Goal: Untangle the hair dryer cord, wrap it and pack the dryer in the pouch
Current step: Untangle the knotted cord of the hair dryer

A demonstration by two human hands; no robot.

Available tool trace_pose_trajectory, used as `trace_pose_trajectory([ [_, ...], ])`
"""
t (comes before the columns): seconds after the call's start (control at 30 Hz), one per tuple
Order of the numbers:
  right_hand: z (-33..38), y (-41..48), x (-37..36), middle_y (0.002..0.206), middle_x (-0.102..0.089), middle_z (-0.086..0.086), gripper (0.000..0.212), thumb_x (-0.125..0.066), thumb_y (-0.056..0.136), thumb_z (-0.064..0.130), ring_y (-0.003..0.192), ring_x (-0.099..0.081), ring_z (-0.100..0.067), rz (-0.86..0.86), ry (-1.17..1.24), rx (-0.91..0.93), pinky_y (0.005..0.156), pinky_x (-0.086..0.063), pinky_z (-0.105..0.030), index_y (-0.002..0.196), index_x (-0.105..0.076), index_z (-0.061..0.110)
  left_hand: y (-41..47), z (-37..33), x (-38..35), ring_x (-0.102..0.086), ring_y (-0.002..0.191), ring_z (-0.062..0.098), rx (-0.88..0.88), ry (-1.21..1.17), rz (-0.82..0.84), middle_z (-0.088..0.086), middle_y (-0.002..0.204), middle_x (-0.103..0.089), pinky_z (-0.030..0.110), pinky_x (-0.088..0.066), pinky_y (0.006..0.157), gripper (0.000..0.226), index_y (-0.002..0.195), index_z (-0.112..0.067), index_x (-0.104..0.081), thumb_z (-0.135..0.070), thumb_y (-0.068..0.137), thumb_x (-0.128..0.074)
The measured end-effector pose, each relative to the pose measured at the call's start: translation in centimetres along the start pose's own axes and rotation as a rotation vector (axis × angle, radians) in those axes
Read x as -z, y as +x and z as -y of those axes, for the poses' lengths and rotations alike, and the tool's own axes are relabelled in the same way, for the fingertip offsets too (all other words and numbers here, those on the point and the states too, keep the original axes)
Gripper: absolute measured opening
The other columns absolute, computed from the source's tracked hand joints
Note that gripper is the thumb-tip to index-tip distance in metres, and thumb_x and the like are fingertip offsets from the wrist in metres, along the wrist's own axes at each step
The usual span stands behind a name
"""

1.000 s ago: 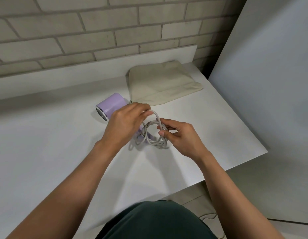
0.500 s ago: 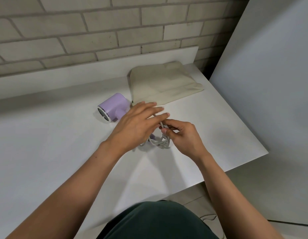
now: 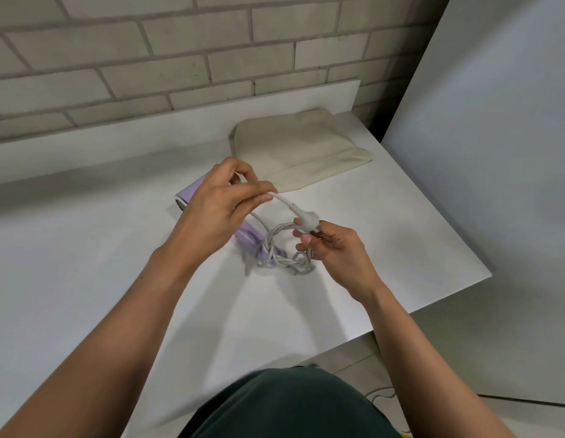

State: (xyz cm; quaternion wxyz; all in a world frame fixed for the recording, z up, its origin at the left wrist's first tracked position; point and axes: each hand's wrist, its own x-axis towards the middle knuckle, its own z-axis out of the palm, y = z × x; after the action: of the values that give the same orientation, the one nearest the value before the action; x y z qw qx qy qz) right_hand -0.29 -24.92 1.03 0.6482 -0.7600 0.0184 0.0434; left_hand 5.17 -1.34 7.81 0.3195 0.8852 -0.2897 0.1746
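**Both hands on the cord's plug end**

The left hand [image 3: 218, 210] pinches the grey-white rubber cord [image 3: 282, 248] just behind its pale moulded plug [image 3: 306, 219]. The right hand [image 3: 338, 251], fingers curled, pinches the plug's tip above the twisted coil. The lilac plastic hair dryer [image 3: 248, 238] lies on the white table [image 3: 85, 263], partly under the left hand. The flat beige cloth pouch [image 3: 300, 153] lies just beyond.

A pale brick wall [image 3: 180, 42] is seen behind the white desk [image 3: 85, 279], a tall white panel [image 3: 496, 153] is stood just beside its right edge, and floor tiles [image 3: 354, 361] are glimpsed below.
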Motion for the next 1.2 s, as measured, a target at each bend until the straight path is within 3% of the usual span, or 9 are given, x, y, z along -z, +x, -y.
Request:
trace_pose_trajectory([
  [0.13, -0.3, -0.2, -0.2, 0.107, -0.079, -0.002, 0.029, -0.064, 0.1, 0.005, 0.097, -0.077, -0.021, 0.003, -0.002, -0.005, 0.09, -0.059, -0.035, 0.124, -0.073, 0.021, 1.0, -0.4, -0.3, -0.055, 0.083, -0.002, 0.123, -0.097, -0.15, -0.002, 0.095, -0.058, 0.011, -0.04, 0.081, 0.022, 0.117, -0.017, -0.077, -0.023, 0.101, -0.065],
  [0.2, -0.4, -0.6, -0.1, 0.105, -0.079, 0.0, 0.027, -0.066, 0.1, 0.007, 0.099, -0.076, -0.018, 0.016, -0.041, 0.02, 0.09, -0.059, -0.037, 0.121, -0.072, 0.022, 1.8, -0.3, -0.7, -0.053, 0.079, -0.002, 0.17, -0.081, -0.134, -0.003, 0.093, -0.057, 0.005, -0.037, 0.08, 0.024, 0.122, -0.018, -0.076, -0.023, 0.102, -0.063],
  [0.43, 0.1, -1.3, -0.5, 0.11, -0.075, 0.014, 0.025, -0.065, 0.101, 0.013, 0.105, -0.074, -0.013, 0.03, -0.199, 0.137, 0.09, -0.06, -0.042, 0.121, -0.072, 0.027, 5.5, 0.5, -3.5, -0.05, 0.101, 0.019, 0.141, -0.012, 0.259, -0.003, 0.101, -0.053, 0.02, -0.029, 0.083, 0.029, 0.131, -0.022, -0.07, -0.02, 0.106, -0.054],
  [0.63, 0.7, -1.3, -0.5, 0.105, -0.075, 0.02, 0.026, -0.062, 0.103, 0.011, 0.099, -0.074, -0.007, 0.014, -0.213, 0.146, 0.086, -0.057, -0.024, 0.123, -0.071, 0.025, 8.6, 0.4, -5.6, -0.056, 0.086, 0.005, 0.113, -0.025, 0.538, -0.02, 0.09, -0.064, 0.021, -0.036, 0.079, 0.019, 0.114, -0.03, -0.078, -0.027, 0.099, -0.066],
  [0.77, 0.9, -1.2, -0.5, 0.105, -0.075, 0.015, 0.03, -0.061, 0.103, 0.012, 0.096, -0.074, -0.014, -0.009, -0.167, 0.092, 0.089, -0.059, -0.037, 0.12, -0.07, 0.036, 9.6, 0.1, -7.1, -0.06, 0.093, -0.004, 0.167, -0.055, 0.755, -0.018, 0.1, -0.075, 0.009, -0.039, 0.079, 0.022, 0.119, -0.032, -0.075, -0.028, 0.101, -0.063],
  [0.83, 1.0, -1.1, -0.5, 0.105, -0.076, 0.013, 0.034, -0.06, 0.104, 0.012, 0.096, -0.074, -0.016, -0.02, -0.14, 0.076, 0.089, -0.059, -0.043, 0.117, -0.07, 0.042, 9.6, 0.0, -7.8, -0.061, 0.101, 0.0, 0.194, -0.028, 0.834, -0.017, 0.106, -0.076, 0.015, -0.043, 0.087, 0.025, 0.122, -0.03, -0.072, -0.032, 0.106, -0.054],
  [0.93, 1.0, -1.1, -0.6, 0.104, -0.076, 0.01, 0.035, -0.059, 0.104, 0.012, 0.094, -0.074, -0.018, -0.022, -0.119, 0.055, 0.089, -0.059, -0.05, 0.114, -0.069, 0.045, 9.2, 0.0, -8.6, -0.066, 0.104, 0.013, 0.247, -0.033, 0.786, -0.006, 0.115, -0.074, 0.03, -0.048, 0.094, 0.03, 0.123, -0.022, -0.067, -0.03, 0.109, -0.042],
  [1.07, 0.8, -1.1, -0.8, 0.105, -0.075, 0.005, 0.034, -0.058, 0.105, 0.012, 0.093, -0.076, -0.017, -0.04, -0.081, 0.015, 0.091, -0.058, -0.051, 0.114, -0.068, 0.043, 8.3, 0.9, -9.0, -0.073, 0.088, 0.011, 0.305, -0.105, 0.532, -0.001, 0.104, -0.073, 0.033, -0.055, 0.088, 0.021, 0.115, -0.019, -0.063, -0.026, 0.107, -0.045],
  [1.2, 0.6, -0.6, -0.7, 0.106, -0.073, 0.003, 0.032, -0.058, 0.104, 0.011, 0.088, -0.077, -0.017, -0.106, -0.047, -0.002, 0.09, -0.059, -0.051, 0.113, -0.067, 0.04, 7.3, 2.0, -8.1, -0.07, 0.105, 0.017, 0.409, -0.141, 0.405, 0.001, 0.115, -0.072, 0.027, -0.049, 0.089, 0.029, 0.133, -0.022, -0.057, -0.03, 0.107, -0.046],
])
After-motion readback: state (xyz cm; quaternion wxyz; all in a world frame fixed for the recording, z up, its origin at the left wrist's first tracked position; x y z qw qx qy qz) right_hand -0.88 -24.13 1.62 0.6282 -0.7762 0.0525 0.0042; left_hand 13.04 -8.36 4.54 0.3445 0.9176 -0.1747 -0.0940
